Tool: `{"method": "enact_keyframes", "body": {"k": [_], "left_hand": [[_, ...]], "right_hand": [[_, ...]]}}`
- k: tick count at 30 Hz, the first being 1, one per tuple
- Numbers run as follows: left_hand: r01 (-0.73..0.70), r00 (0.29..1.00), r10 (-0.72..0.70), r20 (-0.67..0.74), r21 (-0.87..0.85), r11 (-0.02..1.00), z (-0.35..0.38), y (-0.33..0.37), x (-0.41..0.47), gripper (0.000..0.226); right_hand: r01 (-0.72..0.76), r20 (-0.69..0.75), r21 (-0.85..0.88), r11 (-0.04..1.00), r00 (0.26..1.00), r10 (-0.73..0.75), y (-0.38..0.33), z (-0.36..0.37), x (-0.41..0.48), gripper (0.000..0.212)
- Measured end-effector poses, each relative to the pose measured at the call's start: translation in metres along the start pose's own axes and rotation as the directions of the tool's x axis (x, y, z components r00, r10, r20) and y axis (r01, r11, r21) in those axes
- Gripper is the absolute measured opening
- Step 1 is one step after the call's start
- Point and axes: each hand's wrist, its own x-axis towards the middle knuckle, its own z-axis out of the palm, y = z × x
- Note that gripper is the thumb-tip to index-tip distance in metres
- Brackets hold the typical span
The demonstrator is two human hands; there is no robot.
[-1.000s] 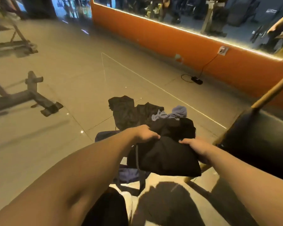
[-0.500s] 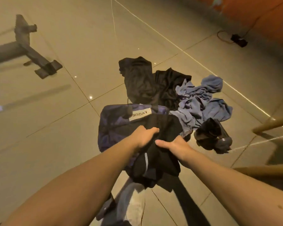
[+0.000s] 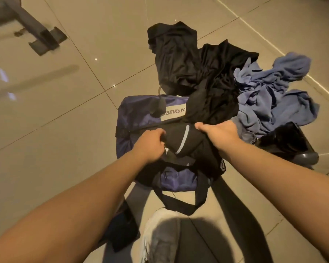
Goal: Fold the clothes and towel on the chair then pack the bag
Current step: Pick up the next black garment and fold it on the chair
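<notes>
A folded black garment (image 3: 182,141) with a pale curved stripe is held at the middle of the frame, directly over the top of a navy duffel bag (image 3: 141,118) that lies on the tiled floor (image 3: 65,130). The left hand (image 3: 150,144) has its grip closed on the garment's left end, and the right hand (image 3: 219,134) has its grip closed on the right end. The step in hand is judged to be packing. The fold should be kept flat as the garment is lowered, both ends released together, and the carry straps (image 3: 179,204) kept clear of the opening. A heap of black clothes (image 3: 188,63) and a crumpled blue cloth (image 3: 273,92) are noted unfolded at upper right. On the bag's pale label (image 3: 171,114), reversed letters resembling "VGUE" are partly legible; the remainder is covered.
</notes>
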Motion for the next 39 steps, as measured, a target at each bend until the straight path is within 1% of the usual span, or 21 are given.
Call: {"method": "enact_keyframes", "body": {"k": [1,3,4,5,7,10,12,15,18,23,25,27,29,30,32,33,34,35,36,38,39], "left_hand": [[-0.045,0.997,0.036,0.063,0.143,0.989,0.007,-0.005,0.001,0.036],[-0.185,0.981,0.140,0.135,0.414,0.891,0.015,-0.004,-0.003,0.044],[-0.238,0.970,0.187,0.153,0.488,0.840,0.017,-0.002,-0.007,0.045],[-0.297,0.955,0.246,0.166,0.519,0.801,0.017,-0.002,-0.013,0.043],[-0.404,0.915,0.341,0.218,0.520,0.753,0.015,-0.007,-0.025,0.036],[-0.497,0.867,0.427,0.257,0.383,0.778,0.007,-0.015,-0.043,0.030],[-0.546,0.838,0.508,0.199,0.298,0.783,-0.002,-0.019,-0.052,0.028],[-0.590,0.805,0.587,0.090,0.229,0.774,-0.017,-0.018,-0.065,0.030],[-0.608,0.789,0.613,0.047,0.201,0.768,-0.024,-0.016,-0.074,0.035],[-0.647,0.755,0.655,0.037,0.202,0.735,-0.019,-0.016,-0.082,0.031],[-0.660,0.740,0.672,0.006,0.199,0.725,-0.019,-0.017,-0.082,0.028],[-0.663,0.732,0.680,-0.036,0.188,0.724,-0.020,-0.017,-0.083,0.025],[-0.663,0.731,0.680,-0.055,0.179,0.727,-0.023,-0.019,-0.083,0.023],[-0.663,0.732,0.680,-0.043,0.185,0.725,-0.023,-0.020,-0.083,0.024],[-0.648,0.750,0.661,0.021,0.224,0.728,-0.023,-0.024,-0.081,0.026],[-0.626,0.772,0.632,0.068,0.257,0.736,-0.022,-0.026,-0.079,0.029],[-0.597,0.797,0.592,0.116,0.298,0.745,-0.021,-0.029,-0.076,0.034],[-0.567,0.821,0.550,0.156,0.345,0.748,-0.020,-0.033,-0.072,0.040],[-0.541,0.838,0.513,0.185,0.393,0.743,-0.019,-0.036,-0.068,0.045],[-0.511,0.857,0.473,0.205,0.458,0.727,-0.017,-0.040,-0.061,0.050],[-0.503,0.861,0.468,0.200,0.474,0.723,-0.017,-0.042,-0.060,0.050]], "right_hand": [[-0.008,-0.036,-0.001,1.000,0.999,0.008,-0.004,0.000,0.007,0.055],[-0.016,-0.106,0.001,1.000,0.994,0.016,-0.015,0.002,0.018,0.060],[-0.019,-0.128,0.013,1.000,0.992,0.021,-0.018,0.003,0.024,0.062],[-0.017,-0.143,0.022,1.000,0.990,0.020,-0.020,0.005,0.029,0.062],[-0.004,-0.147,0.021,1.000,0.989,0.007,-0.023,0.010,0.032,0.059],[0.041,-0.114,-0.021,0.999,0.992,-0.043,-0.027,0.023,0.031,0.057],[0.068,-0.049,-0.095,0.993,0.996,-0.073,-0.031,0.037,0.022,0.053],[0.142,0.083,-0.167,0.976,0.988,-0.130,-0.030,0.062,0.010,0.068],[0.185,0.191,-0.247,0.951,0.972,-0.139,-0.021,0.078,0.003,0.075],[0.192,0.216,-0.428,0.883,0.971,-0.106,-0.015,0.082,-0.008,0.079],[0.186,0.274,-0.420,0.889,0.959,-0.071,-0.016,0.086,-0.014,0.079],[0.142,0.348,-0.344,0.928,0.937,-0.014,-0.017,0.091,-0.021,0.078],[0.092,0.386,-0.278,0.956,0.922,0.024,-0.015,0.096,-0.029,0.078],[0.103,0.390,-0.277,0.955,0.921,0.014,-0.012,0.097,-0.031,0.085],[0.132,0.403,-0.287,0.949,0.915,-0.006,0.005,0.103,-0.023,0.114],[0.114,0.421,-0.291,0.950,0.907,0.020,0.018,0.106,-0.013,0.125],[0.094,0.439,-0.292,0.952,0.897,0.046,0.024,0.106,-0.009,0.130],[0.063,0.455,-0.301,0.951,0.887,0.085,0.024,0.102,-0.009,0.128],[0.025,0.455,-0.322,0.947,0.881,0.131,0.010,0.093,-0.023,0.119],[-0.049,0.450,-0.361,0.931,0.866,0.220,-0.003,0.079,-0.032,0.086],[-0.059,0.440,-0.377,0.924,0.867,0.235,-0.003,0.074,-0.030,0.069]]}}
